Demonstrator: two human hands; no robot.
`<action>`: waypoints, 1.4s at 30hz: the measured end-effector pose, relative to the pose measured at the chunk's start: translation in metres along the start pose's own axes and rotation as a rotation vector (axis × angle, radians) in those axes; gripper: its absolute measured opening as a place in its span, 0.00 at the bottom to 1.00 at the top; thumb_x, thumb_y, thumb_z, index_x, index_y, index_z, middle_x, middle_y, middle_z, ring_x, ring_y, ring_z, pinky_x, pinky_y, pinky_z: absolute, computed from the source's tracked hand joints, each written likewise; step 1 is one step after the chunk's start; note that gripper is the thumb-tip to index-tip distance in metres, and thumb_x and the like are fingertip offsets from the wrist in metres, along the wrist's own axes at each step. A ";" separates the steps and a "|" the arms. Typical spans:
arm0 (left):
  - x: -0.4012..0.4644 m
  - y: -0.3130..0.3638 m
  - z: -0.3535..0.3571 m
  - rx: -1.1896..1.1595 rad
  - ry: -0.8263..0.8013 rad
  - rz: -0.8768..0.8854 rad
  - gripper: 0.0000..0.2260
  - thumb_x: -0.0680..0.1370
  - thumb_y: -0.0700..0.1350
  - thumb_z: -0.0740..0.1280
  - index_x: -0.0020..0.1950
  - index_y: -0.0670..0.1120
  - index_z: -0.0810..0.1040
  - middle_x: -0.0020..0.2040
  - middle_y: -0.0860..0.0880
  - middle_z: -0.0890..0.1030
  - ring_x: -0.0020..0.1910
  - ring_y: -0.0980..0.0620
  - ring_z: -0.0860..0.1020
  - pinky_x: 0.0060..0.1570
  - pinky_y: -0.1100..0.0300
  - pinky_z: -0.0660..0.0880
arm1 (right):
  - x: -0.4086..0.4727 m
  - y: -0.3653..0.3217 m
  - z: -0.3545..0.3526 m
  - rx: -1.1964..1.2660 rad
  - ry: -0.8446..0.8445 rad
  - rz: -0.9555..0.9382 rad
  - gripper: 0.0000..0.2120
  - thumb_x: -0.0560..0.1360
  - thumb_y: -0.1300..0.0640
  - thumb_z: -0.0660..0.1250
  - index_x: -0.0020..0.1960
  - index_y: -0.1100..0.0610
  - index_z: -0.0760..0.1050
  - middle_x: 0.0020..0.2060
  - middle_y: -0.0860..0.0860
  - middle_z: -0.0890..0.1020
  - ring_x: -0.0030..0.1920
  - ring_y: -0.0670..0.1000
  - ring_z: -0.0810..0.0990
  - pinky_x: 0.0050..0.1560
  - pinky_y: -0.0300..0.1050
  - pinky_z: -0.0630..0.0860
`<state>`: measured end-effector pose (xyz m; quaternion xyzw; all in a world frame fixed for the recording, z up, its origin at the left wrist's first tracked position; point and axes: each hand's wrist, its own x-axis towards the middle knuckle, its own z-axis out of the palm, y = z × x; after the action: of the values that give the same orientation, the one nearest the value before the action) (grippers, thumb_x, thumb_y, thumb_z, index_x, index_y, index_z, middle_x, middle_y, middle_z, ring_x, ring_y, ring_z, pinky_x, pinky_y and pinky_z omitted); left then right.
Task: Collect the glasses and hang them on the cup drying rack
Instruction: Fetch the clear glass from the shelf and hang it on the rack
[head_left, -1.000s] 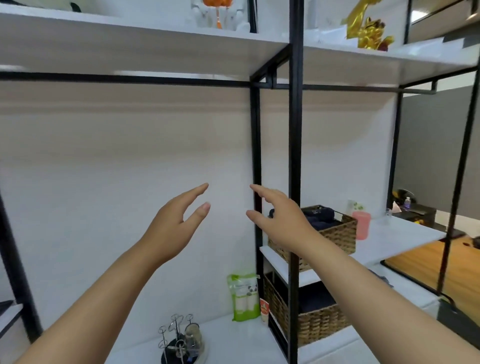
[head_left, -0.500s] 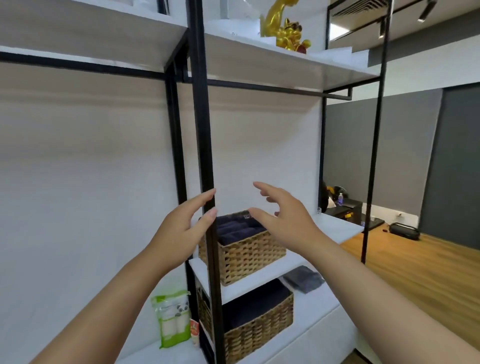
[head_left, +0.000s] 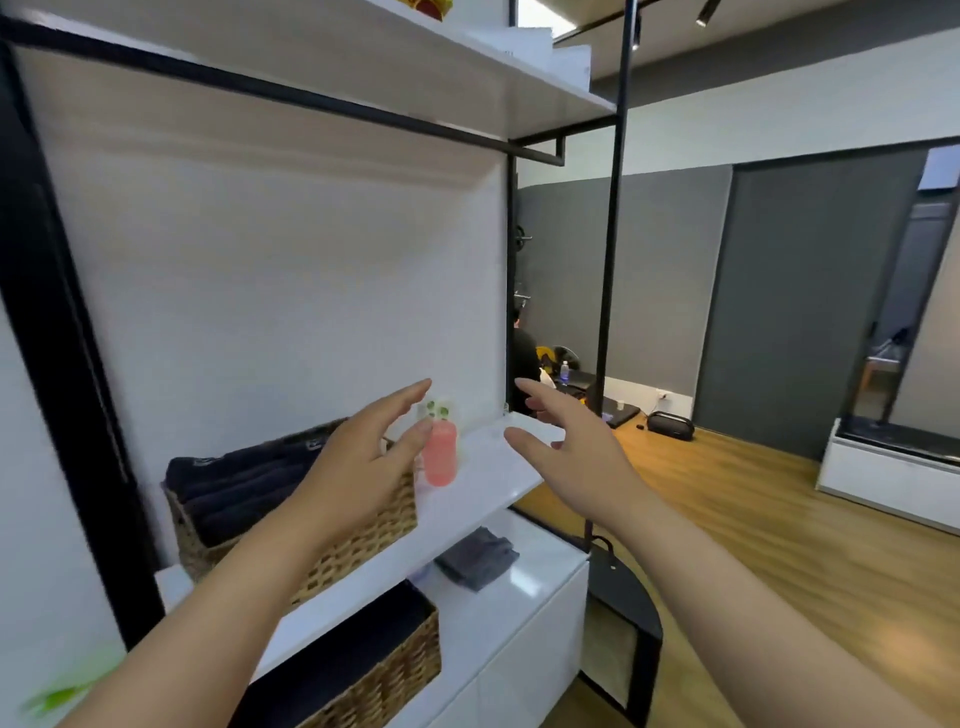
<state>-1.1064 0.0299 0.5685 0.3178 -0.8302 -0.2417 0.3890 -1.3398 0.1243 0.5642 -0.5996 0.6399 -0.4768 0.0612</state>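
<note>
Two bare hands reach out in front of a black-framed shelving unit (head_left: 613, 218) — the left hand (head_left: 363, 467) and the right hand (head_left: 576, 452), both with fingers spread loose and nothing in them. Between and beyond them a pink glass (head_left: 440, 453) stands upright on the white middle shelf (head_left: 488, 483), just right of a wicker basket (head_left: 358, 540) packed with dark folded cloth. On the lower white surface lie a grey folded cloth (head_left: 478, 557) and a second wicker basket (head_left: 384, 670). No drying rack shows — the view is blurred at its left edge.
</note>
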 end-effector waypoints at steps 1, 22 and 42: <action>0.015 -0.004 0.012 -0.007 -0.011 0.004 0.22 0.83 0.60 0.61 0.77 0.65 0.66 0.75 0.67 0.69 0.73 0.65 0.67 0.75 0.54 0.65 | 0.009 0.014 -0.004 -0.005 0.008 0.011 0.28 0.80 0.45 0.70 0.78 0.39 0.66 0.64 0.37 0.74 0.64 0.40 0.72 0.66 0.45 0.73; 0.289 -0.132 0.211 -0.008 -0.118 0.018 0.25 0.80 0.54 0.70 0.76 0.60 0.69 0.63 0.61 0.77 0.62 0.60 0.76 0.63 0.60 0.73 | 0.209 0.256 -0.032 -0.103 0.094 0.227 0.31 0.80 0.44 0.70 0.80 0.38 0.62 0.74 0.42 0.73 0.73 0.47 0.71 0.70 0.57 0.75; 0.389 -0.283 0.392 -0.101 0.168 -0.547 0.41 0.75 0.54 0.76 0.82 0.54 0.57 0.78 0.53 0.64 0.76 0.56 0.64 0.69 0.65 0.60 | 0.360 0.466 0.032 0.182 -0.330 0.258 0.32 0.78 0.45 0.72 0.78 0.34 0.62 0.70 0.38 0.73 0.69 0.41 0.71 0.55 0.37 0.69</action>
<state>-1.5166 -0.3811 0.3485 0.5289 -0.6655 -0.3514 0.3923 -1.7476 -0.2714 0.4061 -0.5747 0.6469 -0.4162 0.2794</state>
